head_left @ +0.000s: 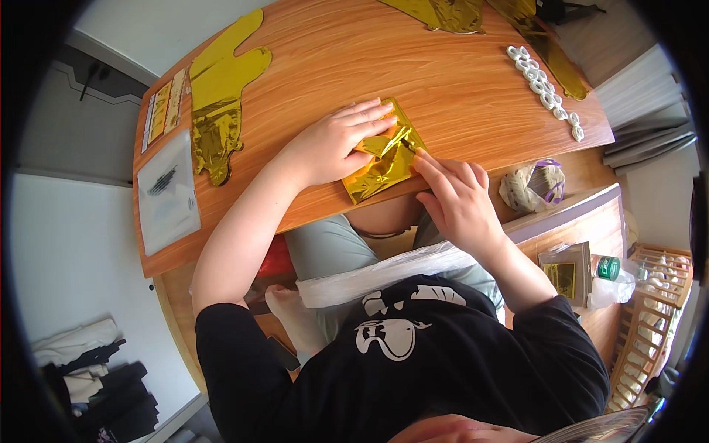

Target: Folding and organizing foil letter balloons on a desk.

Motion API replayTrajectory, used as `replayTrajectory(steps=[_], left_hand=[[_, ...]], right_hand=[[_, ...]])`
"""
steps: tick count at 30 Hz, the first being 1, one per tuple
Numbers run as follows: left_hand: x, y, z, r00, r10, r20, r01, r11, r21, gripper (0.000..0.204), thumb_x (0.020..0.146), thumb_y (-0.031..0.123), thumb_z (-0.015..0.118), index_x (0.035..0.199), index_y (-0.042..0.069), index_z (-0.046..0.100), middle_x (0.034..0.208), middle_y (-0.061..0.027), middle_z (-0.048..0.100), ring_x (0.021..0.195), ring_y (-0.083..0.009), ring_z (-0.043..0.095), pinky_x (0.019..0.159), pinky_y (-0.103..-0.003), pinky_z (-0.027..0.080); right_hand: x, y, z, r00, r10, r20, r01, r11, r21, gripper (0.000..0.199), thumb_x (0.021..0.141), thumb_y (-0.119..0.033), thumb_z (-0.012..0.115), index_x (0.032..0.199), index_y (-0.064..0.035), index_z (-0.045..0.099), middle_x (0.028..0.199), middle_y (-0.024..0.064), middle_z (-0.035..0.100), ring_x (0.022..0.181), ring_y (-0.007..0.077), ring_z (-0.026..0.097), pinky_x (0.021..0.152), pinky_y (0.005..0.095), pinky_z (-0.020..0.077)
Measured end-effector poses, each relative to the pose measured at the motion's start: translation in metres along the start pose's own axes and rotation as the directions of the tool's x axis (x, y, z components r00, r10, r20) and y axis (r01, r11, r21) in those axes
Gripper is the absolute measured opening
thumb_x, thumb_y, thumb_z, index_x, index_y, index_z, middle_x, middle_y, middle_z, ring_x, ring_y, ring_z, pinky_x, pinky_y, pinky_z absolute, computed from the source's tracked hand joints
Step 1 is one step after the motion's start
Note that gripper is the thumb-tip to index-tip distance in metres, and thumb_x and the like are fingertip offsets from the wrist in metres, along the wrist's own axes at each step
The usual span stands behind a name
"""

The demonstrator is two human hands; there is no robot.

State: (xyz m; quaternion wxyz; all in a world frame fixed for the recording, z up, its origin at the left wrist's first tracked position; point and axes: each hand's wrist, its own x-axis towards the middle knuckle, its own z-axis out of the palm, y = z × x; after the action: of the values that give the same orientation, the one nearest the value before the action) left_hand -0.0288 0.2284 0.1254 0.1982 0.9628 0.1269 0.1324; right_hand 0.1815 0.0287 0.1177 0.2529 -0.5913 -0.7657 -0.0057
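Observation:
A folded gold foil balloon (375,176), roughly rectangular and wrinkled, lies near the table's front edge. My left hand (329,144) rests flat on its upper left part, fingers stretched out toward the far edge. At the foil's right edge, my right hand (461,196) touches it with the fingertips, its thumb held apart. Neither hand is wrapped round anything. To the left, a flat, uninflated gold foil balloon (229,77) is spread out, crumpled at its near end.
More gold foil (443,13) lies at the far edge, with a long gold strip (554,63) at the far right. Small white rolls (543,85) form a row nearby. A clear plastic bag (168,196) lies at the left. Below the right edge sits a lined bin (528,188).

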Motion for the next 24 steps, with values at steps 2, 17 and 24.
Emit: replayTrajectory(steps=[2, 17, 24], left_hand=[[0.001, -0.002, -0.001, 1.000, 0.018, 0.008, -0.018, 1.000, -0.001, 0.065, 0.086, 0.012, 0.074, 0.148, 0.009, 0.056, 0.158, -0.0112, 0.048, 0.148, -0.0332, 0.041, 0.123, -0.043, 0.036], [0.001, 0.001, -0.001, 0.999, 0.011, 0.039, -0.009, 0.999, -0.040, 0.051, 0.103, 0.021, 0.060, 0.152, 0.011, 0.051, 0.160, -0.0114, 0.045, 0.150, -0.0363, 0.037, 0.124, -0.046, 0.032], [0.000, 0.000, -0.002, 0.999, 0.014, 0.044, -0.013, 0.999, -0.032, 0.054, 0.100, 0.017, 0.063, 0.152, 0.013, 0.051, 0.161, -0.0101, 0.044, 0.151, -0.0351, 0.037, 0.124, -0.046, 0.032]], right_hand=[[0.007, -0.002, -0.002, 0.998, 0.057, -0.030, -0.056, 0.998, 0.015, 0.054, 0.091, -0.020, 0.071, 0.141, -0.0056, 0.056, 0.146, 0.0086, 0.060, 0.118, 0.0234, 0.058, 0.103, 0.0423, 0.0387], [-0.006, -0.001, 0.012, 0.999, -0.039, -0.017, 0.035, 0.983, -0.182, 0.054, 0.089, -0.026, 0.075, 0.139, -0.0119, 0.059, 0.149, 0.0025, 0.058, 0.124, 0.0175, 0.054, 0.101, 0.0389, 0.0333], [-0.006, 0.001, 0.010, 0.998, -0.058, 0.003, 0.058, 0.985, -0.160, 0.055, 0.088, -0.029, 0.075, 0.138, -0.0121, 0.060, 0.151, 0.0028, 0.056, 0.123, 0.0162, 0.056, 0.100, 0.0394, 0.0329]])
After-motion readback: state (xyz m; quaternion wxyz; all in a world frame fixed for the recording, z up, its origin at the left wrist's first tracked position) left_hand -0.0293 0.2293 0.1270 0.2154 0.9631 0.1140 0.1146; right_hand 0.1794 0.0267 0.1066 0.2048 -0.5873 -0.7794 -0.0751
